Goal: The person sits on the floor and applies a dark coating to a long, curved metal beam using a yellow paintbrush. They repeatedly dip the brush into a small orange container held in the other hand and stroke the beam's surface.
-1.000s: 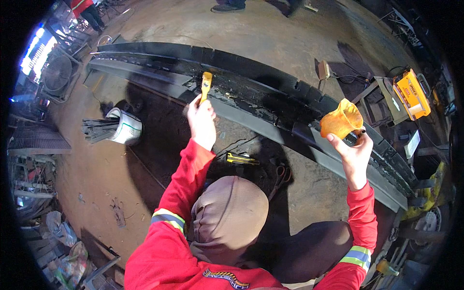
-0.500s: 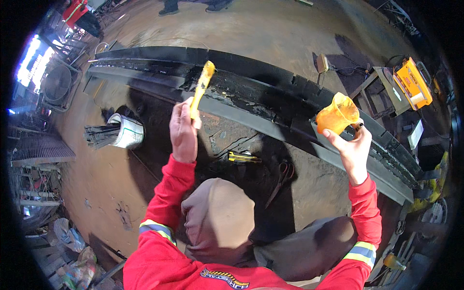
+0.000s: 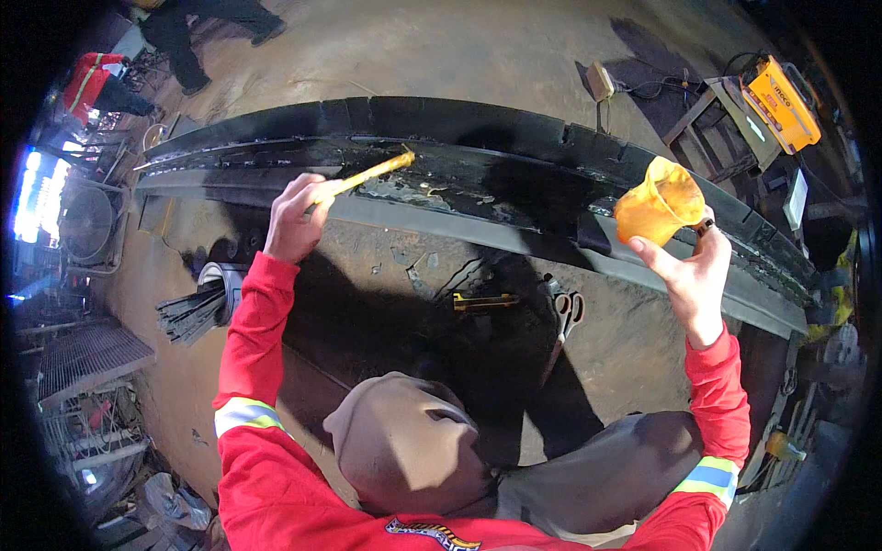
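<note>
My left hand [image 3: 296, 219] is closed around the handle of a slim yellow paintbrush [image 3: 375, 173]. The brush slants to the right, its tip over a long, dark metal beam [image 3: 432, 118] with patchy, worn spots along its channel; whether the tip touches the metal I cannot tell. A misshapen orange-yellow cup [image 3: 646, 220], smeared inside, is gripped from its right side by my right hand [image 3: 694, 280], thumb in front. The cup is held up over the right part of the beam with its mouth tilted to the right.
A yellow utility knife [image 3: 485, 302] and scissors [image 3: 565, 317] lie on the floor between me and the beam. Left of them, a white bucket [image 3: 231, 275] holds several dark rods. An orange machine [image 3: 781, 106] stands far right. Two other people [image 3: 179, 46] are at the far left.
My left hand has moved left and toward me, and the brush has swung from nearly upright to pointing right. The cup has shifted slightly right. A walking person's legs now show at the far left.
</note>
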`<state>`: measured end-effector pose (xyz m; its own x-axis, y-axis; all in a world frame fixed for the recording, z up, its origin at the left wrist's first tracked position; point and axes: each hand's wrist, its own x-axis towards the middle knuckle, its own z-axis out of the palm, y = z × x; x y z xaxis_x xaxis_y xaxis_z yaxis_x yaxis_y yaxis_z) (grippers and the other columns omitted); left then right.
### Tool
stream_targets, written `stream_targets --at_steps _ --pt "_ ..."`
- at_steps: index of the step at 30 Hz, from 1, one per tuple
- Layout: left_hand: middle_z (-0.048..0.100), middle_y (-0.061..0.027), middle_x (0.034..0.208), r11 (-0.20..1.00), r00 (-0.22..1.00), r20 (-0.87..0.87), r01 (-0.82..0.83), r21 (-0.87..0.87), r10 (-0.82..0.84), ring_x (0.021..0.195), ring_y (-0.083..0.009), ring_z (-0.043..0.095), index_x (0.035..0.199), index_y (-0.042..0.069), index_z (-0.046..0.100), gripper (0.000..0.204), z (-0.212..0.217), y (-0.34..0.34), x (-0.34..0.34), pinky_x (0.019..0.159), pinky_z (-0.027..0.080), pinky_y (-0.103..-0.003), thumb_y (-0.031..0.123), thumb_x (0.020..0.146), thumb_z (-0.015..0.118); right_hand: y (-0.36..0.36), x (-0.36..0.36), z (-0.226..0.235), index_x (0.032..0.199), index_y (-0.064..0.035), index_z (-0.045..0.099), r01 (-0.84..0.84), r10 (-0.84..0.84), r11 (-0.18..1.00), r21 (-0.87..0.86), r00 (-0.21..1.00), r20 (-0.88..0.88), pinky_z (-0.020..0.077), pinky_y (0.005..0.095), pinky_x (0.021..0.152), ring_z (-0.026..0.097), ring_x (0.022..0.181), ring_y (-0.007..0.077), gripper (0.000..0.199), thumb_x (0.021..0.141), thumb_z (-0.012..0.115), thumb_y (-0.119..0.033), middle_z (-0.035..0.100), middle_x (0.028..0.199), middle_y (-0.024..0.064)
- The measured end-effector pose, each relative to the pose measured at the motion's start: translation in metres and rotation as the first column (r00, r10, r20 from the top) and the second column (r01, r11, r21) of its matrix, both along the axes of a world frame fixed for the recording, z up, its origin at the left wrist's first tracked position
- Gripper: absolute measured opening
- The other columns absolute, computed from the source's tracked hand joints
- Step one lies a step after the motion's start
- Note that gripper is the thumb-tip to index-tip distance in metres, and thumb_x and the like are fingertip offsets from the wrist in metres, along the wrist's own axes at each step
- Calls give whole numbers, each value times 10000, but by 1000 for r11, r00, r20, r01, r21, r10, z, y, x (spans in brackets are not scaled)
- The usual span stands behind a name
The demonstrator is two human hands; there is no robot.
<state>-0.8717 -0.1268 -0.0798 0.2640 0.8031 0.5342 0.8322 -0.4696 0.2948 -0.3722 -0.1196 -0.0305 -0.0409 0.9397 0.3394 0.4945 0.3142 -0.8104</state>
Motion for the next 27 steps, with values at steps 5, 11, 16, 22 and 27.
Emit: stream_targets --at_steps 5,11,16,22,27 --pt "682 -133 891 999 999 26 47 -18 -46 828 -263 684 992 -2 734 173 7 34 -16 742 535 -334 -24 827 687 4 -11 4 1075 5 674 26 -26 1000 -12 999 23 425 322 996 617 1029 160 500 667 921 -143 684 1084 63" --pt "738 -71 1038 896 953 292 63 -440 77 995 -121 646 1049 -33 717 191 41 44 -74 924 488 -274 7 864 687 3 -8 21 1165 27 655 68 -67 997 -25 997 29 452 311 975 644 1029 153 508 718 881 -57 714 1106 84" --pt "708 -125 884 947 996 55 88 -309 -74 840 -211 666 983 -5 729 150 35 67 -56 766 507 -300 22 836 717 1 -10 44 1176 57 629 106 -106 994 -37 994 -4 451 319 986 635 1068 173 518 728 871 -34 697 1129 103" --pt "701 -103 944 973 982 109 173 -154 -157 912 -201 682 1042 3 731 295 29 62 -38 838 524 -293 -138 785 697 -17 -7 57 1198 66 607 179 -176 979 -97 984 41 491 296 951 665 1032 165 452 806 813 -22 692 1138 114" --pt "707 -80 902 981 998 38 56 -187 -49 841 -199 663 1012 61 750 212 9 60 -50 764 514 -304 -16 816 727 -26 -1 61 1245 62 572 161 -147 983 -91 979 139 441 313 1013 633 1112 184 465 843 773 -58 670 1193 116"
